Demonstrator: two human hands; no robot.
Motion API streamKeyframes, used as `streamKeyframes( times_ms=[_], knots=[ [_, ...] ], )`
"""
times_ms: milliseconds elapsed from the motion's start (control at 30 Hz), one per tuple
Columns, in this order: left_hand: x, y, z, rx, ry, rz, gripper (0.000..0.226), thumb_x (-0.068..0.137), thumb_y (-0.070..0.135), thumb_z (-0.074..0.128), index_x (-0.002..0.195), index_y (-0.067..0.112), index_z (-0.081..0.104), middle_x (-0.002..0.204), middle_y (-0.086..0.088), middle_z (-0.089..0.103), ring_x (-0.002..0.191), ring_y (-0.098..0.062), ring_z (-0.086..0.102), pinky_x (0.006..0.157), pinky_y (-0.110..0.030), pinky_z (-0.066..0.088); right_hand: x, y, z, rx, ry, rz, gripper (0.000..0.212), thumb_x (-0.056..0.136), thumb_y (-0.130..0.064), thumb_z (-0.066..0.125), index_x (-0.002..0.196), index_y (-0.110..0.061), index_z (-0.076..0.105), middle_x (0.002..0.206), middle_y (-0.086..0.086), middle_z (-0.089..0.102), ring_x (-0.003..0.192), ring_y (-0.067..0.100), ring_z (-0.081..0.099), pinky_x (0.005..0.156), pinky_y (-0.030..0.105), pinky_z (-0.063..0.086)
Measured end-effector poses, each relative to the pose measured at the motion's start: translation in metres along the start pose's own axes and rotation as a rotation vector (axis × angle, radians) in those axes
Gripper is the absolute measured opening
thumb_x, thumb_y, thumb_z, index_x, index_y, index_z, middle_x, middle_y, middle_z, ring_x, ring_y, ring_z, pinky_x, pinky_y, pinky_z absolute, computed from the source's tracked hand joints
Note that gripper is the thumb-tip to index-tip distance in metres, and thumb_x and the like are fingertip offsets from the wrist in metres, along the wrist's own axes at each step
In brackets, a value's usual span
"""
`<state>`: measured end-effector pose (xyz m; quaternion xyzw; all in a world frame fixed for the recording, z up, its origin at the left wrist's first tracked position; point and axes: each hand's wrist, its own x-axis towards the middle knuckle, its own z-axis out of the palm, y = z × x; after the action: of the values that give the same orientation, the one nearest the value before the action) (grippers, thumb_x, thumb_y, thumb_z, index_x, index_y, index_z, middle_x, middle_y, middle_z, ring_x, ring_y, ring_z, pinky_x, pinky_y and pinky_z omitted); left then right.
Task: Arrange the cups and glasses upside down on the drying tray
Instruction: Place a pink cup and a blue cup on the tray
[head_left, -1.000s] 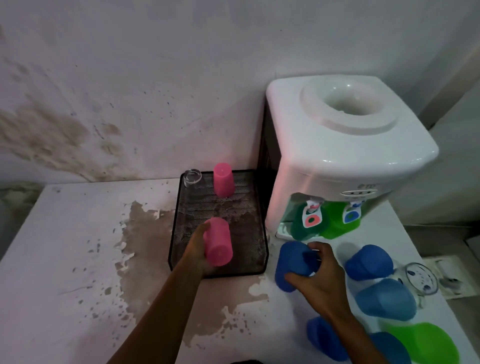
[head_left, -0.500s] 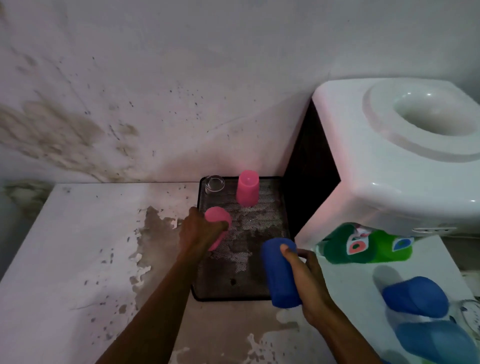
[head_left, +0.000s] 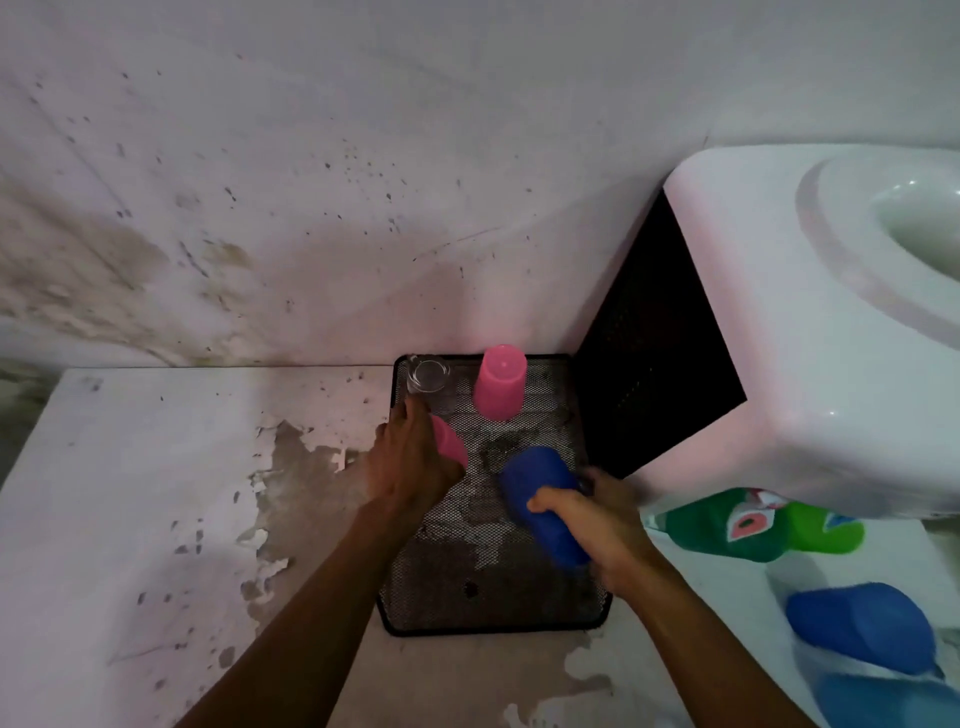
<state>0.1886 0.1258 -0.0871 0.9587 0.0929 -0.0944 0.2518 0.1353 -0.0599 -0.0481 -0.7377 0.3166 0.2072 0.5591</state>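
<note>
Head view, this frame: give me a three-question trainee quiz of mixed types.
1. True or false: the left hand is on a pink cup over the drying tray.
2. What does the right hand hold? A) clear glass B) blue cup C) green cup
3. Fill in: at the tray's far end an upside-down pink cup stands beside a clear ____.

Key: 1 true; 2 B, the blue cup; 3 glass.

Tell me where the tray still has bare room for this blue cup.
Free: the tray mesh's near half. Crowded: the far row, with the glass, standing pink cup, and left hand on another pink cup.
</note>
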Motion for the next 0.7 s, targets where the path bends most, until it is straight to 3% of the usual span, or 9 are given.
streamKeyframes(
  times_ms=[100,167,233,433,567,700],
  knots=[
    [-0.001,-0.003,0.004,-0.037,0.010,0.055,0.089,0.055,0.027,0.088,0.127,0.013,0.038,0.123,-0.008,0.054,0.109,-0.030,0.056,0.085,-0.044,0.054,0.006,-0.016,-0.001,-0.493,0.203,-0.229,0.053,0.065,-0.028,0.079,0.105,-0.016,0.047,0.096,0.005,0.057,0.081,0.026,0.059,0.068,0.029,0.050],
    [0.001,-0.006,0.007,-0.037,0.007,0.061,0.085,0.057,0.025,0.086,0.127,0.013,0.039,0.124,-0.009,0.054,0.109,-0.031,0.056,0.084,-0.045,0.055,0.014,-0.028,0.003,-0.682,0.280,-0.288,0.060,0.066,-0.030,0.076,0.116,-0.014,0.048,0.116,0.012,0.053,0.099,0.037,0.059,0.081,0.038,0.049],
    [0.002,-0.009,0.009,-0.027,0.007,0.058,0.085,0.059,0.025,0.085,0.129,0.014,0.038,0.126,-0.009,0.053,0.110,-0.031,0.055,0.082,-0.045,0.055,0.026,-0.042,0.009,-0.785,0.297,-0.331,0.061,0.070,-0.026,0.075,0.123,-0.016,0.048,0.128,0.015,0.042,0.105,0.041,0.057,0.083,0.042,0.049],
    [0.001,-0.010,0.016,-0.007,0.026,0.118,0.084,0.064,0.023,0.082,0.135,0.021,0.036,0.130,-0.012,0.045,0.116,-0.033,0.048,0.083,-0.040,0.051,0.063,-0.077,0.019,-0.906,0.364,-0.394,0.058,0.072,-0.007,0.073,0.124,-0.009,0.045,0.129,0.018,0.039,0.107,0.042,0.057,0.080,0.043,0.051],
    [0.003,-0.014,0.019,-0.081,0.045,0.081,0.092,0.063,0.021,0.083,0.138,0.012,0.029,0.132,-0.012,0.048,0.113,-0.032,0.050,0.084,-0.043,0.053,0.086,-0.081,0.024,-0.895,0.365,-0.396,0.046,0.075,0.002,0.066,0.117,-0.007,0.052,0.132,0.019,0.035,0.108,0.042,0.055,0.083,0.043,0.051],
    [0.004,-0.018,0.018,-0.124,0.041,0.079,0.093,0.062,0.020,0.085,0.136,0.011,0.029,0.131,-0.014,0.052,0.113,-0.033,0.053,0.084,-0.045,0.055,0.103,-0.080,0.030,-0.912,0.364,-0.392,0.053,0.074,0.006,0.064,0.123,-0.005,0.048,0.134,0.020,0.037,0.116,0.042,0.050,0.088,0.044,0.050]
  ],
)
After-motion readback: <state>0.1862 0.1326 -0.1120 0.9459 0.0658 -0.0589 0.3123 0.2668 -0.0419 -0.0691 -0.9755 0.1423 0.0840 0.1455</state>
